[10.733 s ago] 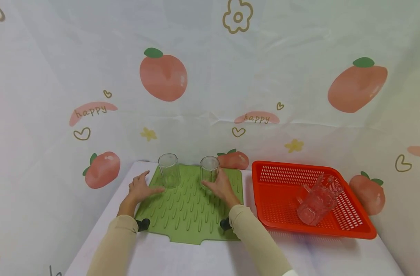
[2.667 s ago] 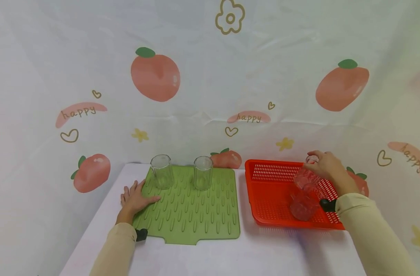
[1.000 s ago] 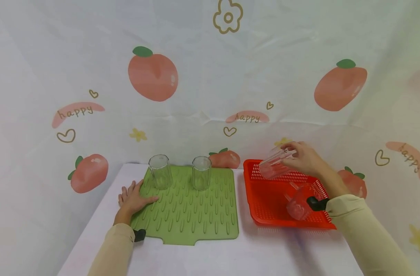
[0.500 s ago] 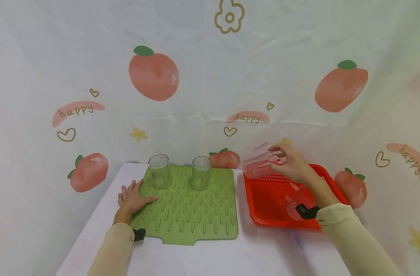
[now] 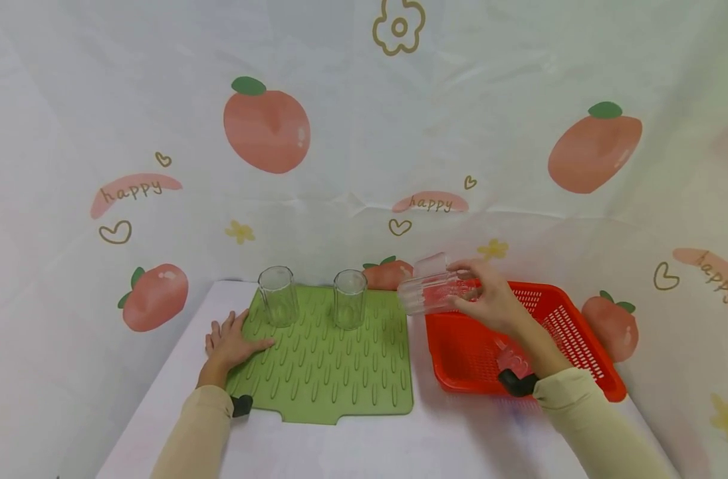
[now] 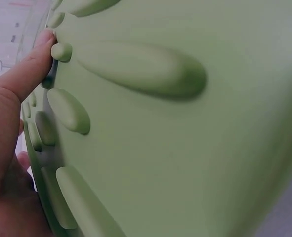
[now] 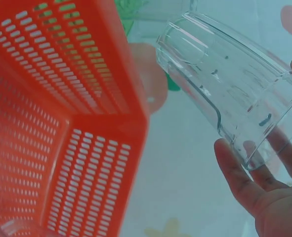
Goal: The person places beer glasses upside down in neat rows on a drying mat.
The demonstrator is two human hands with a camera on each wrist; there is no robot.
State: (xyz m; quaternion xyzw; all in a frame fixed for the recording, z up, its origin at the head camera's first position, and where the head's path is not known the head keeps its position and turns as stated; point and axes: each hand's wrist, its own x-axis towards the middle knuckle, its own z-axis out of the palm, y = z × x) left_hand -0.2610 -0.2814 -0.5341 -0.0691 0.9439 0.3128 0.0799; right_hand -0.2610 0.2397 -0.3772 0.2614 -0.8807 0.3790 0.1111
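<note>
My right hand [image 5: 489, 296] holds a clear glass mug [image 5: 426, 296] by one end, tilted on its side above the left rim of the red basket. In the right wrist view the faceted mug [image 7: 225, 74] lies between thumb and fingers. The left hand [image 5: 232, 346] rests with spread fingers on the left edge of a green ridged mat [image 5: 340, 372]; its thumb touches the mat's surface in the left wrist view. Two clear glasses, one at left [image 5: 278, 298] and one to its right [image 5: 350, 301], stand upright along the mat's back part.
The red perforated basket [image 5: 459, 386] stands right of the mat, with another clear glass piece [image 5: 510, 359] inside, partly hidden by the right wrist. A white printed cloth [image 5: 352, 133] hangs behind the table [image 5: 364, 452].
Ten seconds ago the right hand was at the right-hand glass on the mat. Since then it has lifted a mug from the basket and carried it leftward. The left hand stays at the mat's edge.
</note>
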